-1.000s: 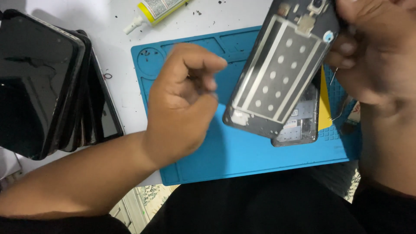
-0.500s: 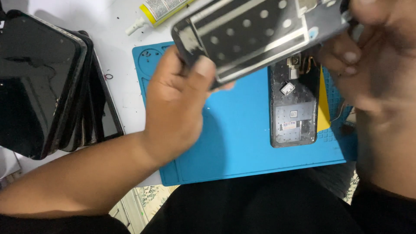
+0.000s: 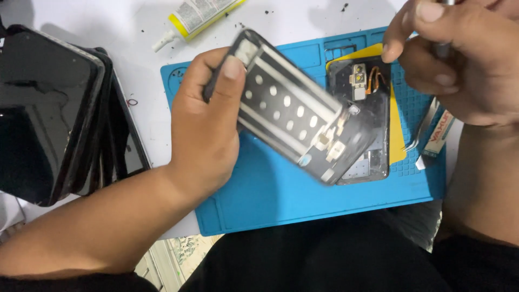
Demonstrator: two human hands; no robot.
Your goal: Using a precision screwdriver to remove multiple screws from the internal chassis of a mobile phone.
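Over blue repair mat (image 3: 270, 200), at ten o'clock of bared phone body (image 3: 367, 124): left hand (image 3: 208, 130) pinching lifted-off display frame (image 3: 294, 127), right hand (image 3: 459, 59) curled round a slim metal tool (image 3: 440, 48).

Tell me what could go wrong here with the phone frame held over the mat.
The left hand grips the phone frame by one end only, so it might slip and fall onto the open phone body below. That body's orange flex cable lies exposed and could snag on the tool in the right hand.

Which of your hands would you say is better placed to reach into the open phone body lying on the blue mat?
Probably the right hand: it hovers beside the open phone body, while the left hand grips the phone frame.
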